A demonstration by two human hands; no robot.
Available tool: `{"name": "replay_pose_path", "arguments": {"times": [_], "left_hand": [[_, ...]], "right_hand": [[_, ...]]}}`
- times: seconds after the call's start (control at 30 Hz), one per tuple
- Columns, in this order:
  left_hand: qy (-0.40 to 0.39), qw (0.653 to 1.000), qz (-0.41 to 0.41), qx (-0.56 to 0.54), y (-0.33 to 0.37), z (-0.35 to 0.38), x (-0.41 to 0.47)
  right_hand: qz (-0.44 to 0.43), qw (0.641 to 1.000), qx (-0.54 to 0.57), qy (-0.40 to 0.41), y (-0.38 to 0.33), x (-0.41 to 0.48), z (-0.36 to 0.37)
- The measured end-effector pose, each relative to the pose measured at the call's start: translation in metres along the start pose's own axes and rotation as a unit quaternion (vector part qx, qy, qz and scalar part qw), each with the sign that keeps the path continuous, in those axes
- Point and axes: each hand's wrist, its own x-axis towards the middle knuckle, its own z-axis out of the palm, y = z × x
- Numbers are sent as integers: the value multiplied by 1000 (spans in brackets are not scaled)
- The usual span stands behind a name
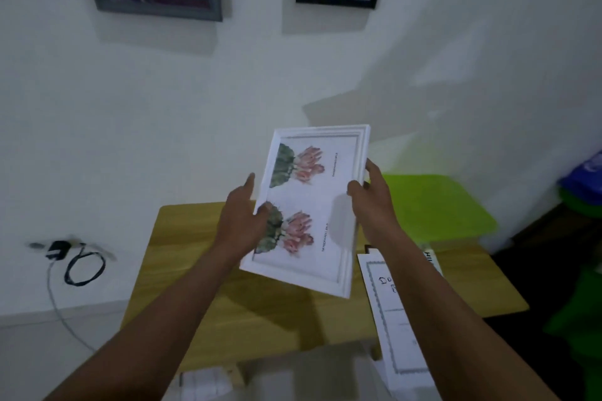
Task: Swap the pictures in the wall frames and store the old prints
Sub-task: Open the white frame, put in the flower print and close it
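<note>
Both hands hold a white picture frame in the air above a wooden table, tilted, with a cactus-flower print inside. The left hand grips its left edge, thumb on the front and fingers curled behind, while the right hand grips the right edge the same way. A bordered printed sheet lies on the table under the right forearm, a green stool stands beyond, and a grey frame and a black frame hang on the wall above.
</note>
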Motion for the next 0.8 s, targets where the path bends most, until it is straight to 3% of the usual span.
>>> {"name": "replay_pose_path", "arguments": {"times": [0.07, 0.33, 0.8], "left_hand": [[-38, 998, -30, -33, 10, -16, 13], [-133, 958, 65, -245, 76, -58, 23], [-117, 941, 275, -157, 267, -17, 71]], "right_hand": [[-19, 1000, 23, -7, -8, -3, -13], [-100, 991, 84, -34, -57, -10, -60], [-188, 975, 117, 13, -148, 75, -208]]}}
